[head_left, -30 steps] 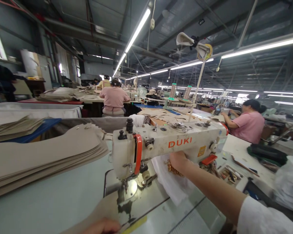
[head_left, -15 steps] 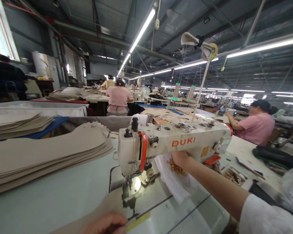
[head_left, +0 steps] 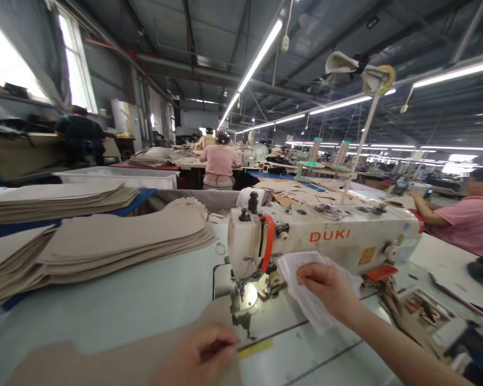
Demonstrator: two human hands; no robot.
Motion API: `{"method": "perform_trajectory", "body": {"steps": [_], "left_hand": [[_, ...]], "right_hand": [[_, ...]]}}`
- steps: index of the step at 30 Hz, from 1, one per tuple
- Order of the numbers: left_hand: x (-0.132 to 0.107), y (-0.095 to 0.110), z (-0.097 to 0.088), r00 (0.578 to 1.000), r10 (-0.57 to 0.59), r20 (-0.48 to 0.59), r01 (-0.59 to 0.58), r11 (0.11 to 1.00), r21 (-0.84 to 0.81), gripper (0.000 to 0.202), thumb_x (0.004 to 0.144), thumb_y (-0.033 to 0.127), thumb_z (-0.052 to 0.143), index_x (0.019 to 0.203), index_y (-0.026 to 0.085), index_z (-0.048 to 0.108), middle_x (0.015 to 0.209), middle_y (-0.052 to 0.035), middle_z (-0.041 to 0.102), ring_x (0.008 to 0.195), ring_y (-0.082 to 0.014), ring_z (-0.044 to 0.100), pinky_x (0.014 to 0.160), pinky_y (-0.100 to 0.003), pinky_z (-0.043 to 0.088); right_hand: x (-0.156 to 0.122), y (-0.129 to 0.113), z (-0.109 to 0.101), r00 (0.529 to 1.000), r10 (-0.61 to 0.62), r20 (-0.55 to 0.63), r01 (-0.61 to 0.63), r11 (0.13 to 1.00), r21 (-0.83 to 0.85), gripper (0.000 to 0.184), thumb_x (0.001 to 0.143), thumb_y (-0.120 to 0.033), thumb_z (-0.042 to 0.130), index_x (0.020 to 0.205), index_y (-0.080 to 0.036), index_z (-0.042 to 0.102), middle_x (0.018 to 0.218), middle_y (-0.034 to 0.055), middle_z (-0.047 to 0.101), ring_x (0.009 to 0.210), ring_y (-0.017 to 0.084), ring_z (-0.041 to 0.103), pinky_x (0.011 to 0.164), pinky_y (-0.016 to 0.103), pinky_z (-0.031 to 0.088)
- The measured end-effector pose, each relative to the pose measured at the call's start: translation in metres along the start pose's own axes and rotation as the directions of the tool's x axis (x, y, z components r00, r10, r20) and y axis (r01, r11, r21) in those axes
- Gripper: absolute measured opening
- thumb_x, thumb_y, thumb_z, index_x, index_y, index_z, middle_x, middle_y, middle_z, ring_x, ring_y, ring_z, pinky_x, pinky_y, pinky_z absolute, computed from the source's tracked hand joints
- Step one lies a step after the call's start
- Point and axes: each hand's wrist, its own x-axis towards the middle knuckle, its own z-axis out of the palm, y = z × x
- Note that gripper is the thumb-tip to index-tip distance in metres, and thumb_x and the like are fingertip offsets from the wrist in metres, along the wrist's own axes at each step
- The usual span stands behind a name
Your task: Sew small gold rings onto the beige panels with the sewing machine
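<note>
A white DUKI sewing machine (head_left: pixel 326 236) stands on the pale table, its lamp lit over the needle plate (head_left: pixel 245 295). A flat beige fabric piece (head_left: pixel 104 362) lies at the near edge and reaches up to the needle. My left hand (head_left: pixel 199 354) rests on its right end with fingers pinched shut on the fabric. My right hand (head_left: pixel 326 287) hovers under the machine arm, over a crumpled white cloth (head_left: pixel 312 311). Its fingers are curled together; what they pinch, if anything, is too small to see.
Stacks of beige cut pieces (head_left: pixel 124 236) fill the table's left side, with more on a blue board (head_left: pixel 56 201). A tray of small metal parts (head_left: pixel 422 311) sits to the right. A thread stand (head_left: pixel 362 134) rises behind the machine. People in pink (head_left: pixel 220 163) (head_left: pixel 470 220) work nearby.
My right hand has pulled back from the gold metal parts under the machine arm toward me, fingers closed. My left hand slid further onto the beige piece. The view has swung left.
</note>
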Motion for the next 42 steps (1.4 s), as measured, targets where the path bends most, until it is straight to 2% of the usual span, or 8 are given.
{"method": "perform_trajectory", "body": {"steps": [1,2,5,7,10,26,35,42], "left_hand": [[-0.001,0.003,0.002,1.0,-0.005,-0.027,0.005,1.0,-0.022,0.016,0.067,0.029,0.059,0.071,0.021,0.072,0.071,-0.0003,0.072,0.07,-0.0199,0.065,0.066,-0.024,0.049],[-0.003,0.007,0.003,0.999,-0.014,-0.044,0.013,0.999,-0.039,0.015,0.067,0.028,0.059,0.071,0.021,0.072,0.069,0.0,0.071,0.068,-0.0192,0.064,0.065,-0.024,0.049],[-0.008,0.017,0.004,0.998,-0.026,-0.059,0.022,0.998,-0.059,0.015,0.068,0.026,0.059,0.071,0.021,0.073,0.07,-0.0002,0.07,0.067,-0.018,0.062,0.065,-0.024,0.047],[-0.012,0.022,0.004,0.998,0.01,-0.062,-0.013,0.998,-0.057,0.016,0.07,0.026,0.059,0.072,0.021,0.074,0.072,-0.0009,0.069,0.069,-0.0177,0.061,0.066,-0.023,0.046],[-0.015,0.024,0.003,0.996,0.056,-0.066,-0.059,0.997,-0.05,0.017,0.072,0.025,0.058,0.073,0.021,0.075,0.073,-0.0014,0.068,0.069,-0.0168,0.06,0.065,-0.023,0.045],[-0.011,0.023,-0.002,0.992,-0.02,-0.123,0.007,0.994,-0.106,0.017,0.065,0.027,0.059,0.068,0.02,0.074,0.065,-0.0007,0.065,0.063,-0.0165,0.056,0.061,-0.024,0.042],[-0.003,0.006,0.0,0.986,-0.094,0.136,0.142,0.901,-0.409,0.021,0.059,0.036,0.07,0.067,0.017,0.064,0.051,0.0038,0.056,0.049,-0.0113,0.048,0.052,-0.024,0.037],[-0.001,0.009,0.0,0.988,-0.153,0.035,0.152,0.871,-0.467,0.022,0.054,0.032,0.071,0.065,0.018,0.057,0.051,0.0048,0.056,0.047,-0.0103,0.048,0.051,-0.024,0.037]], "right_hand": [[-0.013,-0.008,0.005,1.0,-0.03,0.001,0.029,0.994,0.108,0.018,0.087,-0.032,0.058,0.089,-0.019,0.071,0.079,0.0026,0.071,0.07,0.015,0.066,0.063,0.023,0.052],[-0.024,-0.017,0.01,0.999,-0.041,0.002,0.037,0.931,0.364,0.019,0.084,-0.035,0.062,0.087,-0.018,0.071,0.078,0.0033,0.071,0.069,0.016,0.066,0.062,0.024,0.052],[-0.047,-0.044,0.025,0.993,-0.037,0.112,-0.068,0.599,0.798,0.025,0.074,-0.043,0.072,0.081,-0.019,0.072,0.075,0.0038,0.071,0.068,0.017,0.066,0.064,0.025,0.053],[-0.051,-0.059,0.033,0.982,-0.035,0.183,-0.147,0.457,0.877,0.026,0.069,-0.044,0.076,0.078,-0.02,0.072,0.075,0.0037,0.071,0.069,0.017,0.066,0.066,0.026,0.053],[-0.049,-0.073,0.04,0.974,-0.031,0.225,-0.199,0.362,0.911,0.027,0.065,-0.044,0.079,0.074,-0.02,0.072,0.073,0.003,0.071,0.07,0.017,0.065,0.069,0.027,0.053],[-0.039,-0.073,0.052,0.956,-0.046,0.288,-0.265,0.273,0.925,0.027,0.062,-0.042,0.082,0.071,-0.019,0.072,0.069,0.0015,0.069,0.067,0.016,0.064,0.066,0.026,0.051],[-0.035,-0.083,0.045,0.84,-0.15,0.522,-0.516,0.078,0.853,0.029,0.055,-0.034,0.087,0.073,-0.016,0.072,0.069,0.0019,0.069,0.062,0.013,0.065,0.065,0.024,0.05],[-0.033,-0.084,0.059,0.913,-0.128,0.387,-0.355,0.216,0.909,0.035,0.066,-0.049,0.078,0.079,-0.017,0.072,0.073,0.0026,0.068,0.069,0.016,0.064,0.07,0.028,0.051]]}}
